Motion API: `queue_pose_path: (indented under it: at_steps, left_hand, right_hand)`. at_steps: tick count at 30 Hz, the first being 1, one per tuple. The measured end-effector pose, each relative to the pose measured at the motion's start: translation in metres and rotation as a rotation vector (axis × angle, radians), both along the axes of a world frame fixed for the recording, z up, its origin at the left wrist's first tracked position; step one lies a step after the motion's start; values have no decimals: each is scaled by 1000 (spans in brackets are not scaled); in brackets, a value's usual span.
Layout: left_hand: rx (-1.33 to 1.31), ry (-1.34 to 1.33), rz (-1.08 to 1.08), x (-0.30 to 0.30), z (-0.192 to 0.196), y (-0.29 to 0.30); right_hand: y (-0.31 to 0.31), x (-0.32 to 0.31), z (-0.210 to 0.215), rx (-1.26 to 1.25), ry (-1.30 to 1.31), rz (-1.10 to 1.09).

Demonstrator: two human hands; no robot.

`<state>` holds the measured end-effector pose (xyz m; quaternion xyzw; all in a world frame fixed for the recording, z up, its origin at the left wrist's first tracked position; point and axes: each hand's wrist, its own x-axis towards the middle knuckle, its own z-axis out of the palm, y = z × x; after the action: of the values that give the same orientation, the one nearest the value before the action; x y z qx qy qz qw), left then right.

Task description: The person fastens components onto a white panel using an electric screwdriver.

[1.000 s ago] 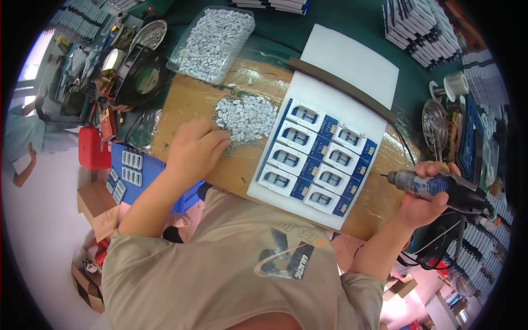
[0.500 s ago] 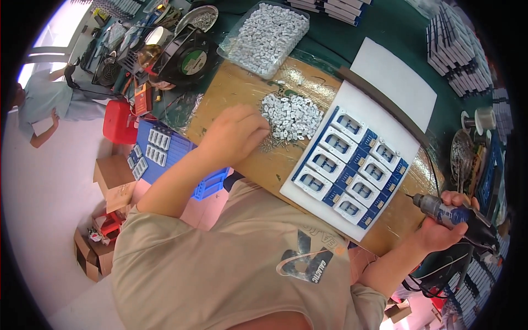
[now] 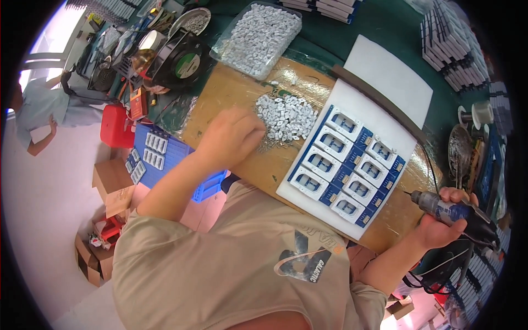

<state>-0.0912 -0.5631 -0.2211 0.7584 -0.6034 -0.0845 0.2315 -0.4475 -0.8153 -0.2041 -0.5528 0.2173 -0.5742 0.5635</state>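
1. Left hand (image 3: 234, 137): fingers curled, touching a pile of small white parts (image 3: 287, 116) on the wooden board (image 3: 231, 96).
2. Right hand (image 3: 443, 223): fingers wrapped around an electric screwdriver (image 3: 448, 212) past the board's right edge.
3. White tray (image 3: 379, 113): blue-and-white parts (image 3: 346, 162) in rows, just right of the pile.
4. Clear bin (image 3: 258, 36): white parts, beyond the board.

Board (image 3: 231, 104) on surface (image 3: 324, 41). Pile of small parts (image 3: 287, 115) on board, left of panel of modules (image 3: 344, 168). Tray of parts (image 3: 257, 37) behind pile. Left hand (image 3: 231, 137) at pile's left edge; right hand (image 3: 443, 220), holding electric screwdriver (image 3: 451, 212), right of panel.
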Motion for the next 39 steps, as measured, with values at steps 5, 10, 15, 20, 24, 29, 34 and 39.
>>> queue_pose_path:
  at_steps: [5,10,15,20,24,29,34,39]
  left_hand:
    - [-37,120,79,-7,-6,3]
    - [-55,154,103,-12,6,-4]
    - [-100,139,68,-13,10,-12]
    - [-146,106,19,-16,15,-18]
    - [-147,137,33,-20,21,-18]
    - [-149,188,49,-19,21,-21]
    - [-191,199,32,-17,13,-24]
    - [-197,174,42,-14,12,-16]
  right_hand:
    - [8,10,0,119,-79,-22]
    - [14,21,10,89,-6,-64]
    - [17,24,13,115,-12,-122]
    - [17,23,13,198,-91,-51]
    - [15,21,11,194,-114,-22]
    - [13,19,8,197,-110,-23]
    - [14,19,11,176,-103,-36]
    - [17,24,10,183,4,-77]
